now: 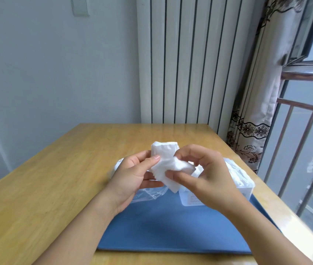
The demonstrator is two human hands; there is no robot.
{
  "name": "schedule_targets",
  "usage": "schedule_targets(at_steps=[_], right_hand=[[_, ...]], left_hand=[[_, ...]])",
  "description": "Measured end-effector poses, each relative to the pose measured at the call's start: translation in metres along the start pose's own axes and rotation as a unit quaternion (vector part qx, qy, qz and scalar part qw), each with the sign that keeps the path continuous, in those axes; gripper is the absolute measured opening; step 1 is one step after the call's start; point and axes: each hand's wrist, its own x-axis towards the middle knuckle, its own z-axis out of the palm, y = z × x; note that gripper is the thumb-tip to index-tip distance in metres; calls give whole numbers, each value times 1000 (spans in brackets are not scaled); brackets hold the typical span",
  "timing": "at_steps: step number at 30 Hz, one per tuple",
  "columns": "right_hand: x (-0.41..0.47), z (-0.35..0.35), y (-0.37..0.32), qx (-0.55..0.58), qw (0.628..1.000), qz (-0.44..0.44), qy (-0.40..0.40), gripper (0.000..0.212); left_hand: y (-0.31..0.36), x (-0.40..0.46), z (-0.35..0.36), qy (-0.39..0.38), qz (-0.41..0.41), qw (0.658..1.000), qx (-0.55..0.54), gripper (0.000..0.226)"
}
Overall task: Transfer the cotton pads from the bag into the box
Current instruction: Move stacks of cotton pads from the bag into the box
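A wad of cotton pads (pixel 168 165) is gripped by the left hand (pixel 132 176) and right hand (pixel 205 175); the box (pixel 243 185) lies beneath the right hand.

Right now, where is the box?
In the head view, the box sits on the blue mat, right of centre, partly hidden behind the right hand.

Both the left hand (pixel 132 175) and right hand (pixel 205 169) pinch cotton pads (pixel 168 165) (a loose stack).
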Motion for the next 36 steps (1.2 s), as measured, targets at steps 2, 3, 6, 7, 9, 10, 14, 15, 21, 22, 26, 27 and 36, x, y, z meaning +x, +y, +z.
schedule_targets(at_steps=[2,3,6,7,9,10,14,15,21,22,26,27,36], right_hand=[[3,-6,-4,44,997,42,-37,32],[4,-8,-5,51,996,56,-53,37],[5,-11,-3,5,996,69,-54,62],[5,-11,-2,-9,996,74,-45,71],[5,-10,0,-21,996,86,-27,83],[6,-10,0,-24,995,92,-18,87],[6,-7,4,-38,993,108,-3,94],[6,-7,5,-40,993,111,-2,94],[5,-6,9,-39,993,107,-5,93],[5,-6,9,-36,994,100,-2,91],[3,-3,8,49,995,66,48,79],[2,-2,6,72,993,71,63,73],[-10,24,-6,176,972,153,20,63]], left_hand=[[1,-1,0,8,23,999,24,24],[1,-2,1,6,34,999,41,23],[-2,-2,2,4,69,990,123,18],[-3,-2,2,5,79,986,148,17],[-5,-2,3,1,86,982,167,17],[-5,-3,3,-4,87,982,170,17],[-6,-2,3,-19,90,981,171,19],[-6,-2,4,-19,92,982,166,20],[-13,-3,5,-47,112,981,152,31],[-14,-3,6,-40,120,978,163,26],[-14,-1,15,13,128,989,70,22],[-13,0,17,21,130,990,50,24],[-28,-15,45,-56,200,971,120,35]])
